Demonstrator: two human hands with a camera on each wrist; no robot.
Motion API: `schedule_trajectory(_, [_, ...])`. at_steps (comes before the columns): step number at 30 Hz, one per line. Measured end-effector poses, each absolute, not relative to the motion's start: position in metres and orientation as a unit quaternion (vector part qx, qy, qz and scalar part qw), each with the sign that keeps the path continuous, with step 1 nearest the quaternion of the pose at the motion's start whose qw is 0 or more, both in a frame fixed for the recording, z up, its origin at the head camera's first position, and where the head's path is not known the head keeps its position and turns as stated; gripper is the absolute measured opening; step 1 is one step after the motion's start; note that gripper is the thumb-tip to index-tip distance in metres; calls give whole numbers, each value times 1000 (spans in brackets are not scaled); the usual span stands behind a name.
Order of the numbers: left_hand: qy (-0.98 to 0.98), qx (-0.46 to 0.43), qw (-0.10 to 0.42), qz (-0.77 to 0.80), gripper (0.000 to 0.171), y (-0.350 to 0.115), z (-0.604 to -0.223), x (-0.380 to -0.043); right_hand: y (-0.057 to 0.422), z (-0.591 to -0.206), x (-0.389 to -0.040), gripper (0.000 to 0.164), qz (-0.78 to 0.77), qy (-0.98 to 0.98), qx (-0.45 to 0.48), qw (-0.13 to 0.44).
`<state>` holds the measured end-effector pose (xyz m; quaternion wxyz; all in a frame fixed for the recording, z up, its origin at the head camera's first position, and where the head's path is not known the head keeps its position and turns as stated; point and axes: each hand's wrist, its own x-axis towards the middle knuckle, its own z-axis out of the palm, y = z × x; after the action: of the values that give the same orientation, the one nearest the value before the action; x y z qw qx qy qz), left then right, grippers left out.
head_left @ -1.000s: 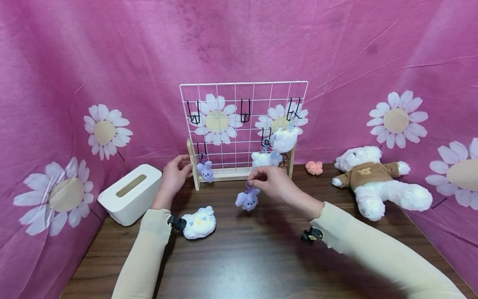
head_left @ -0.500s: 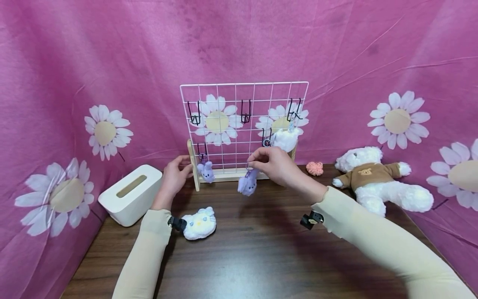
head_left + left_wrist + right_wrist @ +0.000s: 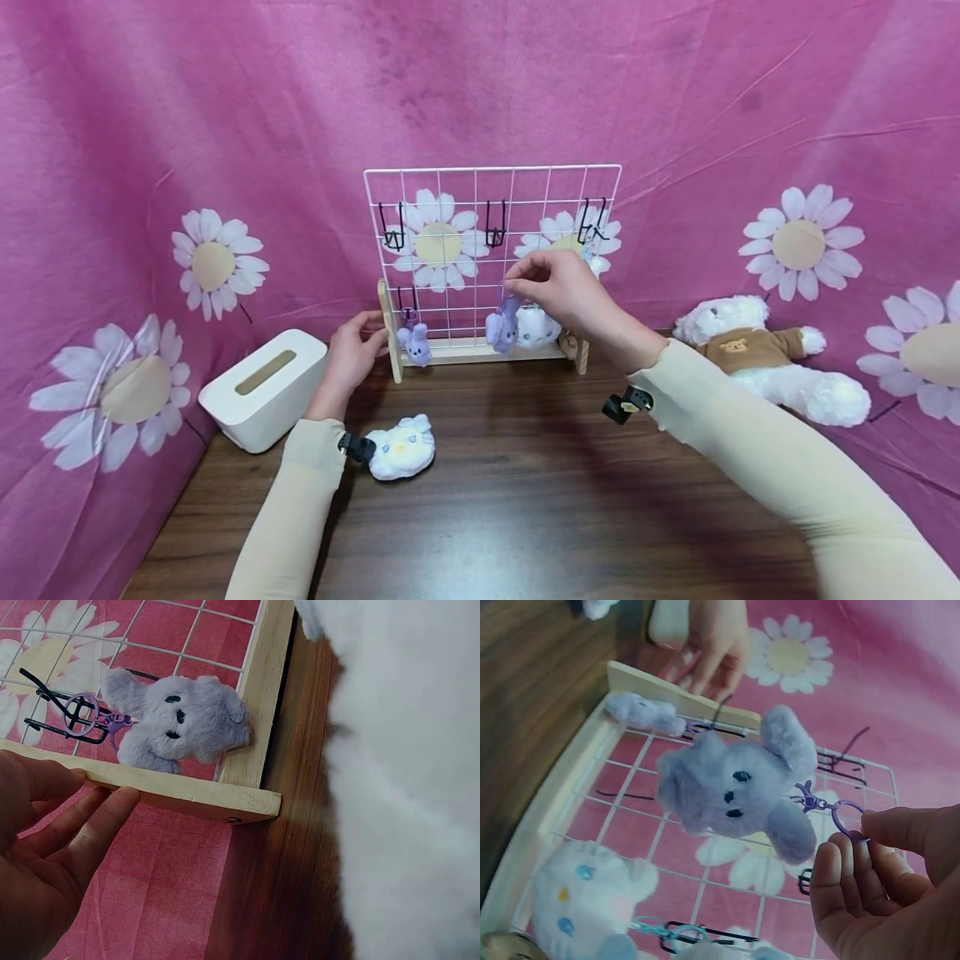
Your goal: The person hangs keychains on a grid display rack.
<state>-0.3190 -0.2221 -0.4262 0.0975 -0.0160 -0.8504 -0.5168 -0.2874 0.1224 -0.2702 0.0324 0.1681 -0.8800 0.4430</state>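
Note:
My right hand (image 3: 562,287) pinches the purple ring (image 3: 849,820) of a fluffy lilac bunny keychain (image 3: 739,784), which hangs in front of the white wire grid rack (image 3: 474,169). In the left wrist view, my left hand (image 3: 56,840) holds the edge of the rack's wooden side post (image 3: 187,791) between thumb and fingers. Close by, a second lilac bunny keychain (image 3: 184,716) hangs by its purple ring from a black hook (image 3: 82,724). A white plush cat-face keychain (image 3: 585,900) hangs on the rack's right side; my right hand partly hides the plush toys there.
Black hooks (image 3: 495,223) stand out from the upper grid. A white cat-face plush (image 3: 402,447) lies on the table beside my left wrist. Left of the rack is a white tissue box (image 3: 262,387). At the right, a white teddy bear in a brown sweater (image 3: 750,346) lies down.
My right hand has lifted the lilac bunny keychain up toward the grid, rising from near the table to the rack's lower middle. My left hand stays at the side post.

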Motion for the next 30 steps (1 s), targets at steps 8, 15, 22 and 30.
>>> schedule_trajectory(8, [-852,-16,97,-515,39,-223,-427,-321,117,-254,-298,16,453,-876,159,52])
schedule_trajectory(15, [-851,-21,99,-515,39,-223,-428,-322,115,-237,-308,19,475,-864,154,68])
schedule_trajectory(22, [-849,-21,98,-519,39,-223,-429,-321,114,-233,-318,21,478,-862,155,67])
schedule_trajectory(30, [-845,-22,95,-526,39,-225,-428,-322,112,-239,-328,20,478,-865,142,56])
